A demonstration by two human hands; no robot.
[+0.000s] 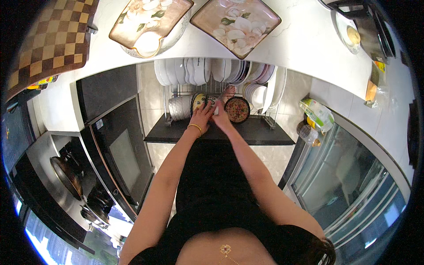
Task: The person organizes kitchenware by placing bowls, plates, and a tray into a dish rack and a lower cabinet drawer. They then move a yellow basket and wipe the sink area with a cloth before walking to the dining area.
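Both my hands reach into a pull-out wire dish rack. My left hand, with a yellow bangle at the wrist, lies over a patterned bowl, its fingers spread on it. Just left is a yellow patterned bowl with a dark rim, beside a row of white bowls. Close against the left fingers is my right hand; a small white patch shows between the hands, and its grip is partly hidden. Right of it stands a round bowl with a red-speckled pattern and black rim.
White plates stand upright in the rear row, with small stacked dishes at right. Two square floral plates lie on the white counter above. A checkered cutting board is at left, a sliding glass door at right.
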